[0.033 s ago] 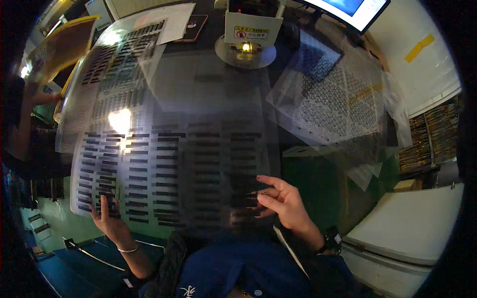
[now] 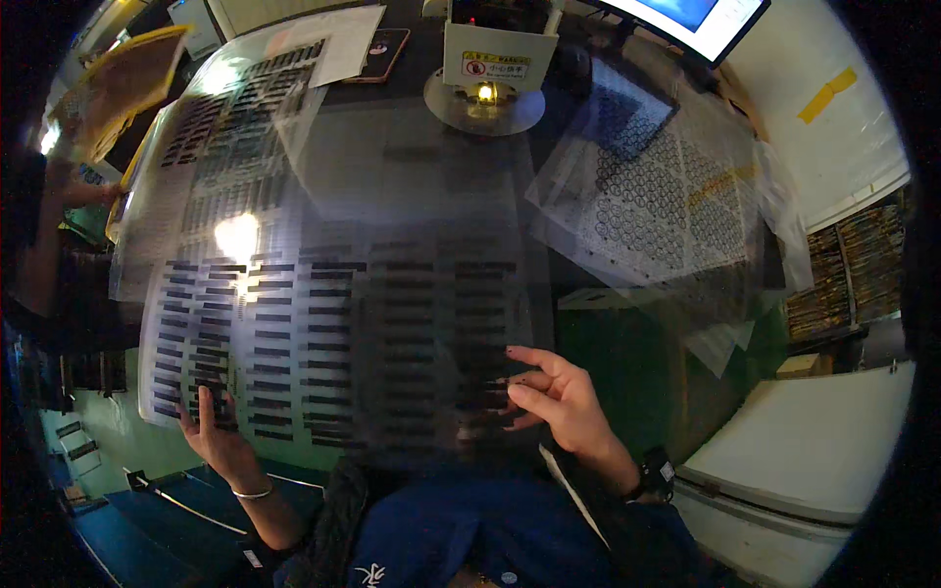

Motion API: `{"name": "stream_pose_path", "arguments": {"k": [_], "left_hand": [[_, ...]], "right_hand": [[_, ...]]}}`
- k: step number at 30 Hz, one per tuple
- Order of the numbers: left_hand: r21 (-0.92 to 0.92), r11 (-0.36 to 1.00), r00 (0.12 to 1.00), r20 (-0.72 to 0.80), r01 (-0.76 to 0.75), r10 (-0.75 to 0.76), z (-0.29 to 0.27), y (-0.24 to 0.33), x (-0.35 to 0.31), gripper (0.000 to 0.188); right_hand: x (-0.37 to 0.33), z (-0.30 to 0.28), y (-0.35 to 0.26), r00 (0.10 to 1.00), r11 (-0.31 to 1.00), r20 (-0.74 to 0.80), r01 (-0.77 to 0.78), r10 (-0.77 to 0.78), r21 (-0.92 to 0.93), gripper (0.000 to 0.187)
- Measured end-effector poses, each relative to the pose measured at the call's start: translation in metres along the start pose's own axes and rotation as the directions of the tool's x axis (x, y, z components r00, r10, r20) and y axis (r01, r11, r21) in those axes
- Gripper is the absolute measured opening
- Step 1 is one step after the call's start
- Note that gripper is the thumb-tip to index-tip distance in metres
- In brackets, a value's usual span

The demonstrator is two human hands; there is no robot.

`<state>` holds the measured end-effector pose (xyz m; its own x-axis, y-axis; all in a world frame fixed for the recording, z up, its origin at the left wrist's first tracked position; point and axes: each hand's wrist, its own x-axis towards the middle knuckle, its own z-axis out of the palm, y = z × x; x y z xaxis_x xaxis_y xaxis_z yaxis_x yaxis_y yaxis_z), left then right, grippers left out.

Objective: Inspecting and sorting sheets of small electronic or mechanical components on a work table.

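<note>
A large transparent film sheet (image 2: 328, 294) printed with columns of short dark bars spreads in front of me, its near edge close to my body. At its near left corner my left hand (image 2: 221, 446) pinches the edge, one digit showing in front and the others seen dimly through the film. My right hand (image 2: 564, 402) holds the near right side, thumb and fingers closing toward each other at the edge. The fingertips of that hand are partly lost in the dark film. Light glares off the sheet's left half.
Other printed films (image 2: 667, 196) lie at the right. A white box-shaped device (image 2: 495, 59) with a lit lamp over a round plate stands at the back, near a monitor (image 2: 691, 24). A phone-like object (image 2: 384, 54) lies at back left. Another person's hand (image 2: 93, 193) is beside a yellow-edged sheet (image 2: 123, 88).
The yellow-edged sheet at the far left has shifted slightly. My hands and the film sheet stay where they were.
</note>
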<state>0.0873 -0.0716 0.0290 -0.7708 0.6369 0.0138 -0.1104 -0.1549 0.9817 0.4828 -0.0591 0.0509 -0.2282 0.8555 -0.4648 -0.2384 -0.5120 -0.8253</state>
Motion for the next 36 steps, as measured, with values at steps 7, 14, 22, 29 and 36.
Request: {"name": "stream_pose_path", "arguments": {"k": [7, 14, 22, 29, 36], "left_hand": [[-0.009, 0.999, 0.999, -0.011, -0.039, 0.039, -0.02, -0.002, 0.002, 0.046], [0.059, 0.998, 0.998, -0.06, -0.01, 0.013, -0.035, -0.003, 0.006, 0.048], [0.066, 0.997, 0.999, -0.023, -0.039, 0.041, -0.007, 0.0, -0.01, 0.049], [0.061, 0.997, 0.998, -0.039, -0.048, 0.05, 0.005, 0.007, -0.016, 0.044], [0.043, 0.997, 0.998, 0.024, -0.062, 0.061, -0.007, -0.004, -0.008, 0.05]], "right_hand": [[-0.004, 0.011, -0.005, 0.994, 0.996, 0.108, 0.041, -0.033, -0.075, 0.044], [-0.01, 0.023, -0.008, 0.989, 0.981, 0.12, 0.1, -0.081, -0.167, 0.044], [-0.018, 0.002, 0.015, 1.0, 0.998, -0.009, 0.027, -0.027, -0.052, 0.046], [-0.014, -0.005, 0.005, 0.999, 0.999, 0.026, 0.025, -0.024, -0.032, 0.048], [-0.007, -0.01, 0.002, 0.999, 0.999, 0.035, 0.034, -0.033, -0.028, 0.048]]}}
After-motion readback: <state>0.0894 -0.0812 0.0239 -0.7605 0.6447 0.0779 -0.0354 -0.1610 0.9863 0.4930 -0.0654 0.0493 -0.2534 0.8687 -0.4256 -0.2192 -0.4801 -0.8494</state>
